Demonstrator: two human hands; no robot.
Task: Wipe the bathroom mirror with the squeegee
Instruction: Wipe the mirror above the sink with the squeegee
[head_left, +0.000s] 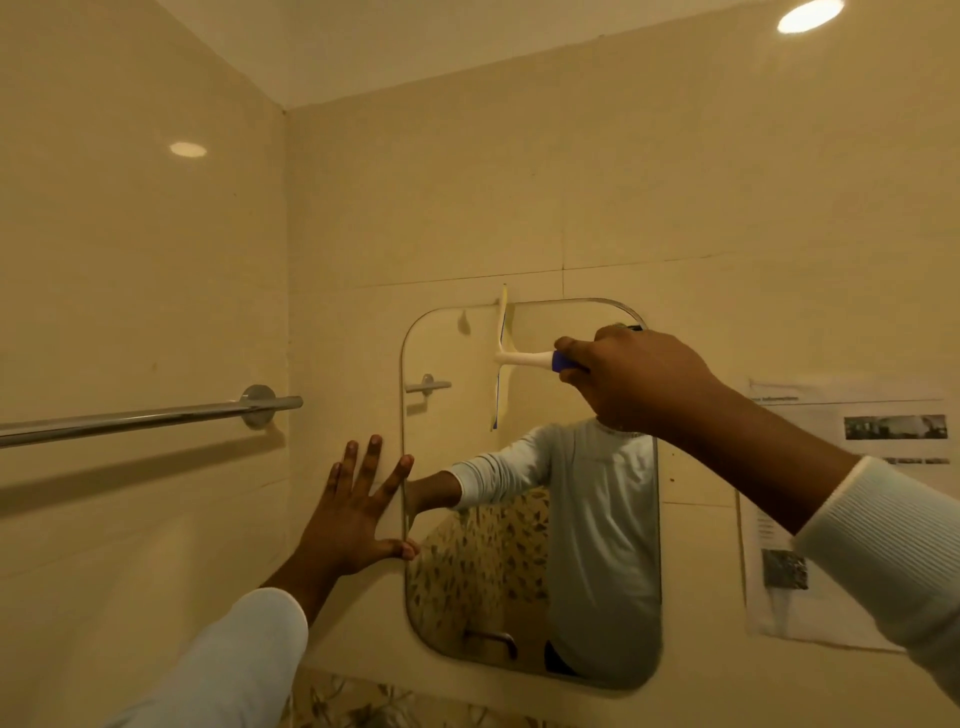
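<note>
Pale cream tiled walls fill most of the view and meet in a corner at the left. On the facing wall hangs the mirror, a tall frameless pane with rounded corners; it reflects a person's light long-sleeved top and a leaf-patterned surface low down. A chrome towel bar runs along the left wall, and its end bracket sits near the corner. To the right of the mirror a printed paper notice with small dark pictures is stuck flat to the wall. The two hands are well apart. The right hand reaches in from the right in front of the mirror's upper right part, with its fingers curled tightly round the blue grip of the squeegee. The left hand lies flat on the wall just left of the mirror with its fingers straight and spread, and the thumb and forefinger tips reach the mirror's left edge. The squeegee's white handle points left from the right hand, and its blade stands nearly upright against the upper part of the glass, its top end poking just past the mirror's top edge. A round ceiling light glows at the top right.
</note>
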